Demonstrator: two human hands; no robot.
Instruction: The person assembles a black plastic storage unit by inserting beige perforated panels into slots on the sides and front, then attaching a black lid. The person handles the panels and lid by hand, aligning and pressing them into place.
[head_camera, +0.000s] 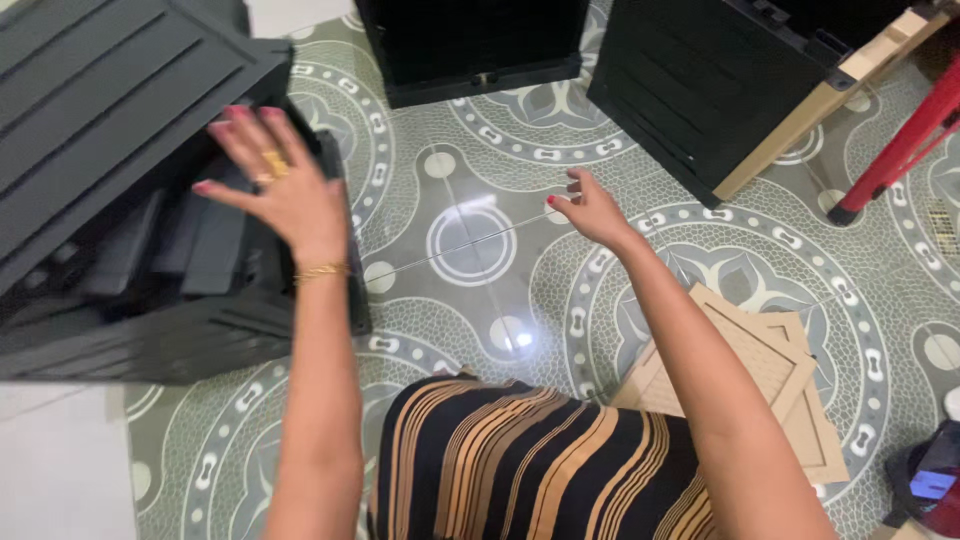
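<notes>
Glossy tiled floor (480, 300), grey-green w/ white ring and medallion patterns, ceiling light glaring near centre. Dark grey plastic crate (110, 190) lying on its side at left, open mouth facing right, slatted parts stacked inside. Two more black panels (470, 50) standing upright along top, another (690, 90) leaning top right beside a pale wooden strip (800, 125) and red metal legs (900, 145). Flat cardboard pieces (770, 370) on floor at right, just by the right forearm. Striped black-and-tan garment (520, 460) at bottom centre. Left hand (280, 180) raised at crate's open edge, fingers spread wide, palm toward the opening, gold rings and bracelet on; gripping nothing, contact w/ crate rim unclear. Right hand (590, 210) hovering over bare floor mid-frame, fingers loosely curled, half open, holding nothing, well apart from crate.
</notes>
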